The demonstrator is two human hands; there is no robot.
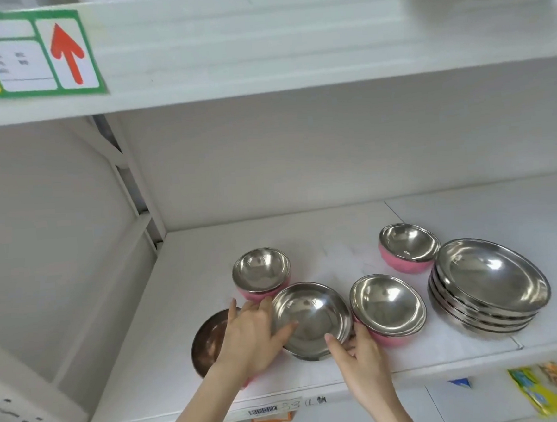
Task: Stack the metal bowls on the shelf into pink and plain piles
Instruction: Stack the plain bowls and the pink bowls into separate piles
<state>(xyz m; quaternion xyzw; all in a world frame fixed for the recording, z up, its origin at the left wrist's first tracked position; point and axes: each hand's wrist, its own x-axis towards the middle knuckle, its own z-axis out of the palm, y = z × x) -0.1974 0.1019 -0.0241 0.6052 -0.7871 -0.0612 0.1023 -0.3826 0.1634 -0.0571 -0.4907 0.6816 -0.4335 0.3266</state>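
On the white shelf [305, 242] a plain metal bowl [314, 313] is tilted up between my hands. My left hand [253, 334] grips its left rim, thumb inside. My right hand [359, 353] holds its lower right rim, thumb on the edge. Three pink bowls stand around it: one behind my left hand [261, 271], one to the right [388, 308], one further back [406, 246]. A pile of several plain bowls [488, 285] stands at the right. Another bowl [208, 341] lies partly hidden under my left hand.
The upper shelf board [259, 47] hangs low over the bowls and carries a green label with a red arrow [29, 53]. A shelf upright [130, 188] stands at the back left. Yellow packets [546, 386] sit below at the right, a barcode tag [263, 410] on the shelf's front edge.
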